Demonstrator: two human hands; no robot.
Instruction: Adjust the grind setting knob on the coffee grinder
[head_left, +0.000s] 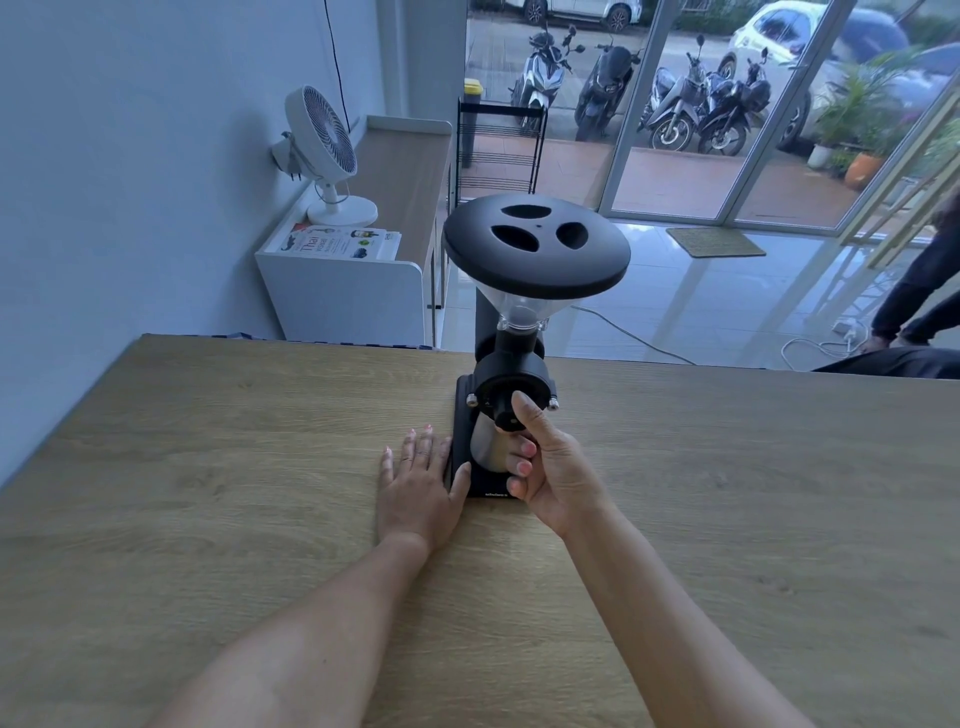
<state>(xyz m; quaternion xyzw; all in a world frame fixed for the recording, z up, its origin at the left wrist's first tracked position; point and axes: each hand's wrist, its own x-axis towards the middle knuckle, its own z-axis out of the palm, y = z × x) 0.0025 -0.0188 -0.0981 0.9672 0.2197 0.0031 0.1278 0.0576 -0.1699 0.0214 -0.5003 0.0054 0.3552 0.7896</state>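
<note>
We see one coffee grinder (511, 364) at the tabletop's (208, 467) far edge, two hands. Left hand (418, 483) flat, fingers spread, thumb against the grinder base (462, 441). Right hand (550, 467) pinching the grind setting knob (505, 413). Clear hopper (519, 304) under its black lid (535, 244); contents can't tell. Metal cup (488, 447) below the knob.

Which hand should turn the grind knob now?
Right. The right hand already has thumb and fingers around the knob on the grinder; the left hand lies flat on the table, bracing its base.
</note>
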